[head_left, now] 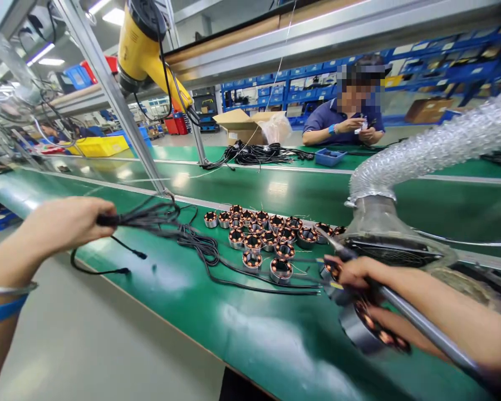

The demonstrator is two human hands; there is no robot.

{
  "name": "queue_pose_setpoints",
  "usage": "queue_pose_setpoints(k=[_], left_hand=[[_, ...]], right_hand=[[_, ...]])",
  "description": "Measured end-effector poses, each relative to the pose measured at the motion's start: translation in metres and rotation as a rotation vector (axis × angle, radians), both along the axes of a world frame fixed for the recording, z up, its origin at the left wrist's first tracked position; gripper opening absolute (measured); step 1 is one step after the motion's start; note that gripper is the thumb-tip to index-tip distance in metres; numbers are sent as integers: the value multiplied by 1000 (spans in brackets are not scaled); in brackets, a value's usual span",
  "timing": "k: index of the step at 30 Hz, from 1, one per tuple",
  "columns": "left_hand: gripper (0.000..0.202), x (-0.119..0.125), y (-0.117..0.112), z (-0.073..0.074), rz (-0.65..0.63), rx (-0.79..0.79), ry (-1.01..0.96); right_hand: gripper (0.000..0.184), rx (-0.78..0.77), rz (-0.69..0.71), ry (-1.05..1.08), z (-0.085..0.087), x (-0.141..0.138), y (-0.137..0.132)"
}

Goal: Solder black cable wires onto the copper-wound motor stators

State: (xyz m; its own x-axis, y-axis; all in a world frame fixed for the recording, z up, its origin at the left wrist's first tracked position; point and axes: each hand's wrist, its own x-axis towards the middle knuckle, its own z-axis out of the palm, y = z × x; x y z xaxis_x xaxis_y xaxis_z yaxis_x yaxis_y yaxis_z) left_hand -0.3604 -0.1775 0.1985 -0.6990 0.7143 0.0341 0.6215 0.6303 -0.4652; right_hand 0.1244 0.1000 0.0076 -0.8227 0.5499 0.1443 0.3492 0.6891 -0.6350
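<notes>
At the left, my left hand is closed around one end of a bundle of black cables. Two plugs hang under that hand, and the cables trail across the green bench to bare wire ends near my right hand. My right hand, blurred, is wrapped round what looks like a soldering iron, its metal tip aimed up and left over the stators. Just below is a larger-looking copper-wound stator; whether fingers grip it I cannot tell. Several more stators stand grouped on the bench.
A clear fume hose with a hood stands close by my right hand. Metal posts and a yellow heat-gun-like tool are overhead at left. Across the bench sits a person beside a cable pile, a blue tray and a cardboard box.
</notes>
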Motion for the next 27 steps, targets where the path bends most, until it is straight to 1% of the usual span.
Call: queue_pose_setpoints(k=[1,2,3,6,8,10,12,14,15,17,19,20,22,24,25,27], left_hand=[[32,-7,16,5,13,59,66],[33,-12,35,8,-6,123,123],[33,-16,57,9,-57,185,164],[29,-20,138,2,-256,335,169],[27,-20,198,-7,-320,403,160],[32,-18,256,-20,-366,471,151],[35,-15,304,-40,-397,518,118],[30,-14,336,-68,-418,517,53],[29,-16,345,-83,-428,502,13],[33,-23,349,-112,-427,478,-60],[29,-36,337,-133,-391,472,-116],[26,-44,327,-139,-360,477,-138],[28,-62,301,-145,-280,499,-172],[35,-76,274,-145,-202,527,-198],[38,-82,262,-143,-172,542,-215],[39,-86,242,-138,-134,576,-262]], right_hand=[[54,38,11,-2,15,-19,6],[55,80,20,-3,31,-41,14],[54,124,25,-4,48,-65,23],[49,276,27,-68,95,-131,58],[46,346,-8,-125,114,-163,86],[47,378,-79,-162,120,-187,116],[43,397,-161,-212,113,-205,147],[33,398,-236,-274,97,-219,176],[32,390,-270,-309,87,-224,189],[33,364,-336,-384,65,-231,210],[33,333,-391,-463,44,-232,226],[33,318,-410,-501,35,-230,231],[33,290,-435,-572,23,-225,238],[32,273,-447,-627,20,-222,241],[32,271,-449,-648,22,-221,240],[33,281,-438,-669,36,-222,236]])
